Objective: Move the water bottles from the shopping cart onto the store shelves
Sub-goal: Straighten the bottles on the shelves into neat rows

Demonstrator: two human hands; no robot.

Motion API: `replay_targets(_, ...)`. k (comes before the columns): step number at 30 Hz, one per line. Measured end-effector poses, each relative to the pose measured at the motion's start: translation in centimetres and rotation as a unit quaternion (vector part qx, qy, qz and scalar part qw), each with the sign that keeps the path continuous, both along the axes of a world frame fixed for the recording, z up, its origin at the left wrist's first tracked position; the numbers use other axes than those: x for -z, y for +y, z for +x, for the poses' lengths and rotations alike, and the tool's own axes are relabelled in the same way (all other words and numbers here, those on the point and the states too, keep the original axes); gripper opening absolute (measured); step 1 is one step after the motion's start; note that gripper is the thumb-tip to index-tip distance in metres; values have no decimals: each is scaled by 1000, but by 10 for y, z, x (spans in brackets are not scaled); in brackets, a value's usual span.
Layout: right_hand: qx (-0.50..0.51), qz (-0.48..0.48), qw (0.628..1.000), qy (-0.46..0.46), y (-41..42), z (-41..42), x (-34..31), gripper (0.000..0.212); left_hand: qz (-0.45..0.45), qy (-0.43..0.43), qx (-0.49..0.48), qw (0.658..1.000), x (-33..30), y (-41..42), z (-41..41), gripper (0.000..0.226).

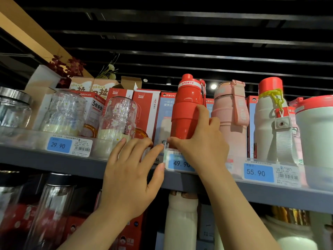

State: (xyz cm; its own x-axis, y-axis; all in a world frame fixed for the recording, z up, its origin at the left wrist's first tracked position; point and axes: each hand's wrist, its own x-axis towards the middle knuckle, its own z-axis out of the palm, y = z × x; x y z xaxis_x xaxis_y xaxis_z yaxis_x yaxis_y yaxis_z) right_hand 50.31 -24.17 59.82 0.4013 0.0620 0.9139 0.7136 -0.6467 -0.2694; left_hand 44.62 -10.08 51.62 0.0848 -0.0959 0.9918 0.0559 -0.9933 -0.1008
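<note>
Sports bottle (pixel 187 107) stands upright on the upper shelf (pixel 54 157), glass mugs (pixel 117 120) left, strapped bottle (pixel 229 120) right, boxes (pixel 144 109) behind

On my left, two clear glass jugs (pixel 118 120) with flower prints stand in front of red boxes (pixel 144 109). A blue price tag (pixel 58 145) reads 29.90, and dried red flowers (pixel 66 66) sit up behind.
</note>
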Motion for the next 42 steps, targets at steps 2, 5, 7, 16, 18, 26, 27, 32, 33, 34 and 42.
replay_targets(2,-18,5,1000,-6,-1,1,1,95,-1,0,1,1000,0,-1,0,45)
replay_targets(5,-48,2,999,7,-4,1,0,85,0,-1,1,1000,0,-1,0,45)
replay_targets(7,-43,-4,999,6,-4,1,0,81,2,-4,2,1000,0,0,0,45)
replay_targets(16,-28,-4,1000,-2,-1,1,-1,86,4,-10,3,1000,0,-1,0,45)
replay_targets(18,-32,-8,999,-6,-1,2,-1,87,3,-8,3,1000,0,0,0,45)
replay_targets(26,-27,-14,999,-22,-2,2,0,85,1,-3,1,1000,0,-1,0,46)
replay_targets(27,-32,-12,999,-20,-2,2,0,85,1,-3,1,1000,0,-1,-1,46)
replay_targets(32,-40,-12,999,-22,-2,1,0,84,1,-4,5,1000,1,0,0,46)
replay_targets(33,-40,-14,999,-25,-2,1,1,84,1,-5,6,1000,1,0,0,45)
replay_targets(34,-39,-15,999,-27,-2,0,0,84,1,-6,6,1000,1,-1,0,45)
replay_targets(42,-37,-29,999,-26,-3,1,-1,88,3,-8,5,1000,0,-1,0,45)
